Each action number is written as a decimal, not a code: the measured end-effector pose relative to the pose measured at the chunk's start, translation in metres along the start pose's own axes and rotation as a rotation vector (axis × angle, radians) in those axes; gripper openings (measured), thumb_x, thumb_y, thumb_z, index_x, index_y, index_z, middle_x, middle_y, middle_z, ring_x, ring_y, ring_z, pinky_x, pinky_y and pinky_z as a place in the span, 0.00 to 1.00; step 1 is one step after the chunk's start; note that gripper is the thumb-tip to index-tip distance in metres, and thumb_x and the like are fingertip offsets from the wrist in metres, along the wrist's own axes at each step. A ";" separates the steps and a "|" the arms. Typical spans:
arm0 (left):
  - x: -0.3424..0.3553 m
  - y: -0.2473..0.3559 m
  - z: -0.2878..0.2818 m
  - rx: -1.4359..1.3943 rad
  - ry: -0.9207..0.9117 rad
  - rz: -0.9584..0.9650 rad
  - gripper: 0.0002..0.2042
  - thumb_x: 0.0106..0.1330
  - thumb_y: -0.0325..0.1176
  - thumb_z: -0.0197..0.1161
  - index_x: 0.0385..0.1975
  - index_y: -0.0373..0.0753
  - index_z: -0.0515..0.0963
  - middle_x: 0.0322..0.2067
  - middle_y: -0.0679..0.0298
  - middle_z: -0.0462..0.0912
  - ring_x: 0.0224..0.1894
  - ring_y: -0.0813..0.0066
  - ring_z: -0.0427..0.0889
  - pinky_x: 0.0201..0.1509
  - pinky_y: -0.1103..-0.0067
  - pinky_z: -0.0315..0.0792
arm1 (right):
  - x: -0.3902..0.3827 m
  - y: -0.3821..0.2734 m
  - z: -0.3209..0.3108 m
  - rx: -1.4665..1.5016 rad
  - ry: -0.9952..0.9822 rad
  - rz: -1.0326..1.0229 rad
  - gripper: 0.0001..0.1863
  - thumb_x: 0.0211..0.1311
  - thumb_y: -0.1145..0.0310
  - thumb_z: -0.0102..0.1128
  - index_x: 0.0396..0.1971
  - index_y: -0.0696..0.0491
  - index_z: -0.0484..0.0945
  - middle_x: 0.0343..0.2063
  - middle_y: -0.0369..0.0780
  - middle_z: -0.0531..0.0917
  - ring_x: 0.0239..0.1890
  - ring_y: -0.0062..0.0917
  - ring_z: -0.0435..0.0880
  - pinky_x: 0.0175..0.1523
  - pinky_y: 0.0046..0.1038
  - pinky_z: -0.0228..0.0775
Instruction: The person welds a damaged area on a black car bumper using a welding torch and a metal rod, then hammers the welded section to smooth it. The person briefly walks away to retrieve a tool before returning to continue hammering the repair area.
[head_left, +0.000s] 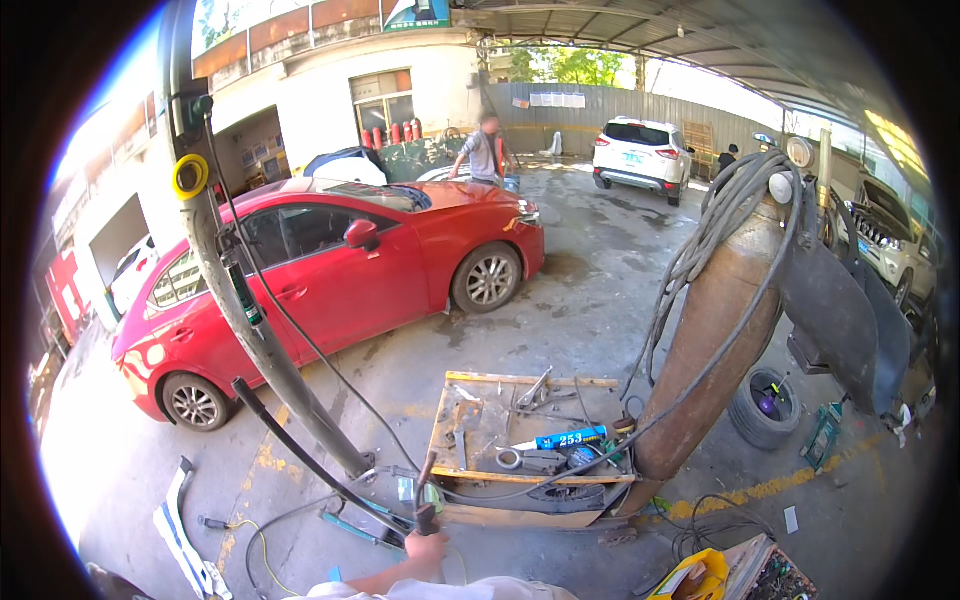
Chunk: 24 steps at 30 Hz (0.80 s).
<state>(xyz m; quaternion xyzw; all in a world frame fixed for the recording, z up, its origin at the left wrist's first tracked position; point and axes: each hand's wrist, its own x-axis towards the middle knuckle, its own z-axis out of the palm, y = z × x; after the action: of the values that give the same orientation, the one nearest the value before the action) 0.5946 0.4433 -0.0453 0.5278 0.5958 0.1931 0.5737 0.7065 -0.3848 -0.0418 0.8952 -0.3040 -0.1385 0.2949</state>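
At the lower middle my left hand [424,550] is closed around a tool with a dark handle [428,519] and an upright metal shaft, just in front of a low workbench [442,432]. A long black bar or hose [320,465] slants down toward that hand. The bench holds a blue-and-white sealant tube [570,439], a metal ring [509,460], loose tools and cables. My right hand cannot be seen.
A grey post [305,405] stands left, before a red car [380,280]. Right are a rusty cylinder [710,350] with coiled hoses, a tyre [745,415] and a yellow container [700,575]. A person [480,160] stands behind the red car; a white car [635,165] is farther back.
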 end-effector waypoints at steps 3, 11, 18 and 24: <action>0.004 0.001 -0.002 -0.069 0.035 0.012 0.14 0.48 0.20 0.72 0.35 0.39 0.83 0.30 0.67 0.84 0.29 0.74 0.82 0.31 0.74 0.75 | 0.003 0.005 0.011 0.187 0.033 0.083 0.28 0.71 0.50 0.48 0.49 0.59 0.86 0.45 0.50 0.88 0.50 0.45 0.89 0.48 0.60 0.79; 0.016 -0.015 0.014 -0.015 -0.035 0.126 0.15 0.47 0.19 0.72 0.36 0.39 0.80 0.28 0.66 0.81 0.23 0.74 0.79 0.24 0.71 0.73 | -0.014 0.002 -0.041 0.420 0.121 0.137 0.29 0.71 0.49 0.51 0.51 0.61 0.84 0.43 0.52 0.88 0.48 0.46 0.89 0.47 0.52 0.80; 0.035 -0.030 0.026 -0.039 -0.001 0.088 0.20 0.44 0.17 0.71 0.41 0.38 0.84 0.37 0.67 0.86 0.40 0.75 0.84 0.46 0.74 0.76 | -0.049 0.012 -0.088 0.631 0.303 0.296 0.30 0.70 0.48 0.53 0.52 0.62 0.82 0.42 0.53 0.88 0.46 0.48 0.89 0.47 0.46 0.82; 0.039 -0.042 -0.006 -0.246 0.016 0.062 0.27 0.45 0.14 0.67 0.51 0.35 0.81 0.43 0.69 0.82 0.44 0.74 0.81 0.46 0.76 0.75 | -0.081 0.057 -0.161 0.813 0.621 0.421 0.31 0.70 0.47 0.55 0.54 0.63 0.81 0.40 0.54 0.88 0.45 0.49 0.90 0.46 0.40 0.83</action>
<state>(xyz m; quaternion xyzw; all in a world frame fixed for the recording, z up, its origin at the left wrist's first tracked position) 0.5807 0.4629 -0.0975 0.4701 0.5555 0.2867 0.6231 0.6859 -0.2995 0.1256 0.8557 -0.4042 0.3223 0.0224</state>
